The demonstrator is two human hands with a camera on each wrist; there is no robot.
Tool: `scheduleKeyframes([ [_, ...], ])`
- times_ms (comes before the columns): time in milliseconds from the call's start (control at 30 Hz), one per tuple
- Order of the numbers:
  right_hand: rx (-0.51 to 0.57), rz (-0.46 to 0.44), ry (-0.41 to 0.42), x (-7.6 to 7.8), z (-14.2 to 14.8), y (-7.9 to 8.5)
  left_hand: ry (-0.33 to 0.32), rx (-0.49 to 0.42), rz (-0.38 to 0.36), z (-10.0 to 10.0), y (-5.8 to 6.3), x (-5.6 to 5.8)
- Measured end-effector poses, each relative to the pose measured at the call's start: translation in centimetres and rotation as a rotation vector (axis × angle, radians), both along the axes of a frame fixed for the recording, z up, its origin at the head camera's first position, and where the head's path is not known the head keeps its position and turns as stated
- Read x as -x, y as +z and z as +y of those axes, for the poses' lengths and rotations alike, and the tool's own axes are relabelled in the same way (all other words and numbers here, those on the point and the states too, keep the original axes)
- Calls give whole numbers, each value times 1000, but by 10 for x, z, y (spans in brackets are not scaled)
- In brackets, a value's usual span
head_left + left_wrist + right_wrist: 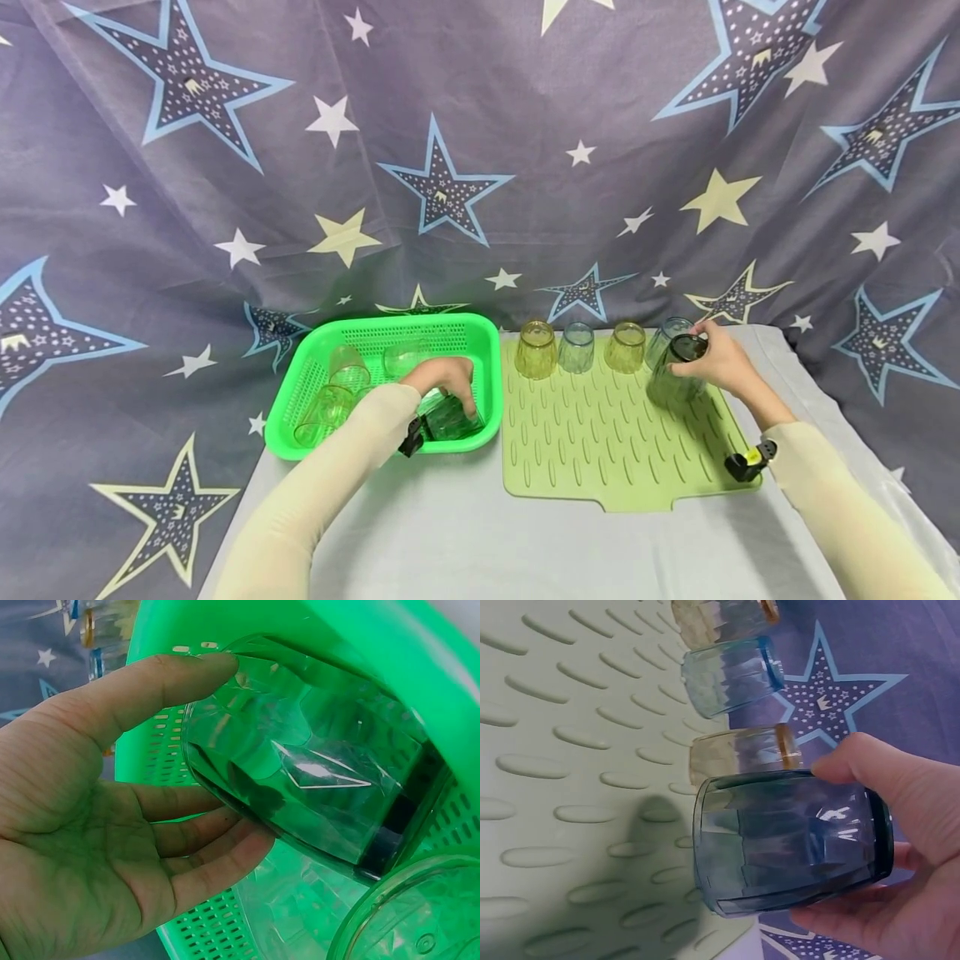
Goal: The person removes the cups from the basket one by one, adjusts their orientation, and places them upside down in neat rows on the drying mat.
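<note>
My right hand [716, 360] grips a dark smoky drinking glass [670, 385] near its thick base, mouth down, at the back right of a green drying mat [600, 442]. Just behind it is a blue glass [660, 340], partly covered. In the right wrist view the faceted wall of the dark glass [787, 844] shows; whether its rim touches the mat I cannot tell. Inside a bright green basket [384, 327], my left hand [448, 379] holds another dark glass [315, 765] lying on its side, thumb on one side and fingers at the other.
Along the mat's back edge a yellow glass [536, 354], a light blue glass [577, 350] and a second yellow glass [625, 350] stand upside down. Several clear and tinted glasses [348, 367] lie in the basket. A star-patterned curtain [525, 208] hangs behind the white-covered table [465, 525].
</note>
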State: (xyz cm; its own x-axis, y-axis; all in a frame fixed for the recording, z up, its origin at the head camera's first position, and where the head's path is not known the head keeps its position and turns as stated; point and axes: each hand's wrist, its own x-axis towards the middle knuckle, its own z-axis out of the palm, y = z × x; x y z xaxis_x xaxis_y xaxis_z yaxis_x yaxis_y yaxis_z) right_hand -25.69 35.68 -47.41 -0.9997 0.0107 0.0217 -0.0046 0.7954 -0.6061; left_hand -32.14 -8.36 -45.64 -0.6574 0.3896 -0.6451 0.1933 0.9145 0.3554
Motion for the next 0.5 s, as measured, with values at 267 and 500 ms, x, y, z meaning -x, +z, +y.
scheduleKeyframes([
  [267,-18,-14,2,1,2,-15,-22,2,11,0,-2,1],
  [500,-39,-37,-1,1,4,-21,-18,17,19,0,-5,1],
])
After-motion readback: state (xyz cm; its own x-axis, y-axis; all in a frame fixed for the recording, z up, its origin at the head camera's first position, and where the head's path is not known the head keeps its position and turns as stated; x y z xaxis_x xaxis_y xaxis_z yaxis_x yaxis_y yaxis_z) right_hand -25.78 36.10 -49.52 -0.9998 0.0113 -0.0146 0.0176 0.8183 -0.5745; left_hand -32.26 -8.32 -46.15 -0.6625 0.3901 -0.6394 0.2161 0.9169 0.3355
